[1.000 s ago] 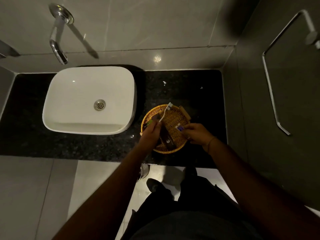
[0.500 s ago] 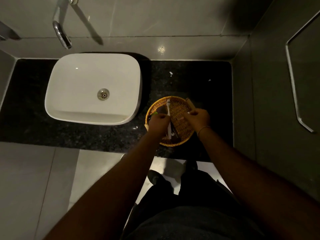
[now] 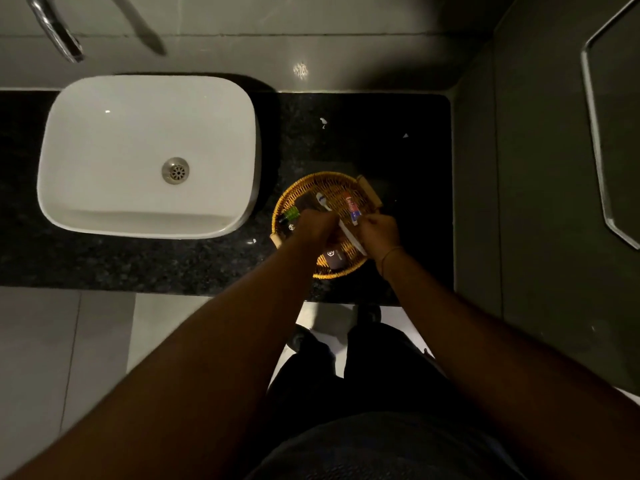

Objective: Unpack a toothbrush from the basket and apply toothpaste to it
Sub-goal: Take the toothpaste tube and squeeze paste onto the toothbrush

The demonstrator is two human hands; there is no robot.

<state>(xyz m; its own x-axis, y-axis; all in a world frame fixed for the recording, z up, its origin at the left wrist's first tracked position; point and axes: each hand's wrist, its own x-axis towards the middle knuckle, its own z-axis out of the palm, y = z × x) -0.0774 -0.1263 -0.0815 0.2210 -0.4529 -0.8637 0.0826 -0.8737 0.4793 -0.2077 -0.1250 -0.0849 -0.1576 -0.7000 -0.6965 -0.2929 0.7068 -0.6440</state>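
Note:
A round wicker basket (image 3: pixel 332 183) sits on the black granite counter (image 3: pixel 173 261), to the right of the sink. My left hand (image 3: pixel 313 228) is closed around a white toothbrush (image 3: pixel 341 221), whose head points up and to the left over the basket. My right hand (image 3: pixel 377 233) holds a small red, white and blue toothpaste tube (image 3: pixel 352 211), its end reaching toward the brush. Both hands hover close together above the basket. A small green-capped bottle (image 3: pixel 289 214) and a dark packet (image 3: pixel 334 256) lie in the basket.
A white rectangular basin (image 3: pixel 149 154) with a metal drain occupies the counter's left part, under a chrome tap (image 3: pixel 59 32). A wall stands right of the counter with a metal rail (image 3: pixel 595 133). Small white scraps (image 3: pixel 323 122) lie behind the basket. My legs and shoes are below the counter edge.
The toothbrush has swung from pointing up-right to pointing up-left, and the toothpaste tube in my right hand now shows more plainly, nearer the brush. The camera has tilted down.

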